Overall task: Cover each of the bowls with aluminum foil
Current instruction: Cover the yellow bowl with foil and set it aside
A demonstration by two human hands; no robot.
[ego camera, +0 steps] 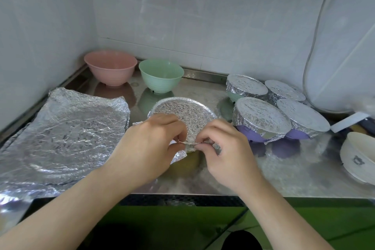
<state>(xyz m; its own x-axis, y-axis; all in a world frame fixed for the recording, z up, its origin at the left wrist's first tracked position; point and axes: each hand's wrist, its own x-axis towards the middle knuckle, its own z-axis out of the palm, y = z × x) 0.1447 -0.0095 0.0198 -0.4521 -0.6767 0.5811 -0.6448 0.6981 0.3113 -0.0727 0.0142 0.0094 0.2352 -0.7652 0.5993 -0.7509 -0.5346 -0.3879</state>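
Both grips are closed in a pinch on the near edge of one foil sheet (183,116): the left hand (146,146) and the right hand (225,148) meet fingertip to fingertip at the rim of a yellowish bowl (187,161), where the overhanging foil is being folded down. This bowl, taken as the landmark, stands on the steel tabletop (284,172) in the middle of the view, its mouth already spanned by the crinkled sheet, while the near side wall is left bare below the fingers. To the right of it, four covered bowls (261,116) are grouped close together, each capped with foil that is wrapped over the rim; purple and pale green walls are seen beneath the caps. Behind it, a pink bowl (110,67) and a green bowl (161,75) stand open side by side against the wall, with no foil on them. To the left of it, loose foil sheets (65,136) are spread flat, apparently kept ready for the bowls that remain. At the far right a white bowl (359,156) is cut by the edge of the view; whether it belongs to the set cannot be told. By this reckoning, four bowls are judged finished, a fifth is nearly sealed and needs its skirt pressed round, and at least two are left to be covered.
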